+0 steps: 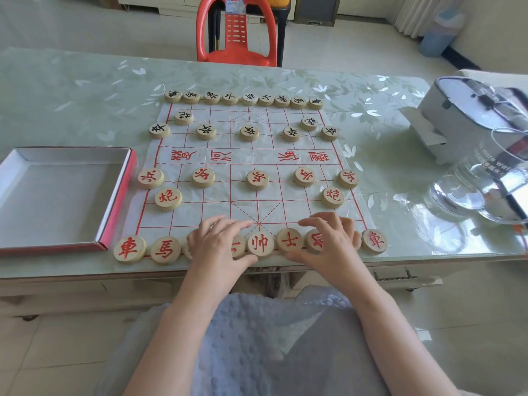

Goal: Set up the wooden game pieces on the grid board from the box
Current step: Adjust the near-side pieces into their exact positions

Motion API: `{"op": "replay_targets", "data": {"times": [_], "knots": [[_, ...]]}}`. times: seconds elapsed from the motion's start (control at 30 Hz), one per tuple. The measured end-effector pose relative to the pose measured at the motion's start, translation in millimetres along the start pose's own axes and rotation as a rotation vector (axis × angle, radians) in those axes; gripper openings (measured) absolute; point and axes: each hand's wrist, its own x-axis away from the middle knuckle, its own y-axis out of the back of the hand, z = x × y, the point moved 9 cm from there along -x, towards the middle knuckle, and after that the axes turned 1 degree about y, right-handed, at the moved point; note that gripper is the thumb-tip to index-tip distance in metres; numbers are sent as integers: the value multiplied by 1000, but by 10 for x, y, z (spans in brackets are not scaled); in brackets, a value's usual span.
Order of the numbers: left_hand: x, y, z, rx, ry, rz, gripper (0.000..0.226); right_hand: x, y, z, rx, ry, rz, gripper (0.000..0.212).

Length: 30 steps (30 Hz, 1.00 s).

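A white grid board (pixel 251 164) with red lines lies on the table. Round wooden pieces with black characters (pixel 249 132) fill its far rows. Pieces with red characters (pixel 257 180) fill the near rows. The near row (pixel 260 243) runs along the table's front edge. My left hand (pixel 218 242) rests over pieces left of the row's centre, fingers spread. My right hand (pixel 328 240) lies over pieces right of centre, fingers spread. The pieces beneath both palms are partly hidden. The box (pixel 57 192), white inside with a red rim, sits empty at the left.
A red plastic chair (pixel 237 32) stands behind the table. At the right are a white appliance (pixel 468 110) and a clear glass jug (pixel 485 190). The table (pixel 85 95) has a green floral cover. My lap, under a blue textured cloth, is below the front edge.
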Motion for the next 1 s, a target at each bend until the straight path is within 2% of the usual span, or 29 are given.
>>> {"op": "replay_targets", "data": {"times": [0.13,0.43,1.0], "knots": [[-24,-113,-106,-10,-36,33,55,-30,-85,64,41,45,55,64],[-94,-202,-147,-97,-63,23,51,-7,-101,53,26,61,84,49],[-94,-209,-128,-69,-51,41,52,5,-113,46,2,48,83,48]]}}
